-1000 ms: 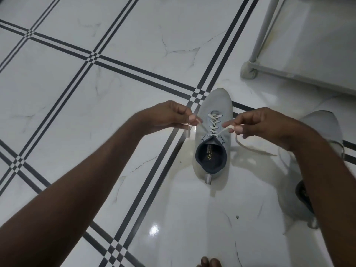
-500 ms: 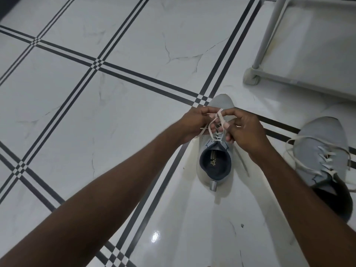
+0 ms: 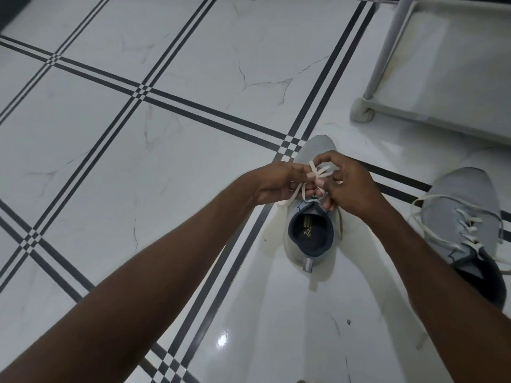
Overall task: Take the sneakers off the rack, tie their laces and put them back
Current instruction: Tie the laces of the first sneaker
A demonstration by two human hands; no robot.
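On the white tiled floor point(image 3: 193, 64), a grey sneaker point(image 3: 309, 236) stands upright with its toe pointing away, beside the crossing of dark stripes. Both hands meet over its tongue: the left hand point(image 3: 276, 183) and right hand point(image 3: 351, 189) each have a narrow grip pinching the white lace point(image 3: 313, 172), which crosses between the fingertips. A second sneaker point(image 3: 464, 217) lies toward the floor's right edge, laces loose. The white rack point(image 3: 387, 51) stands at the far right corner.
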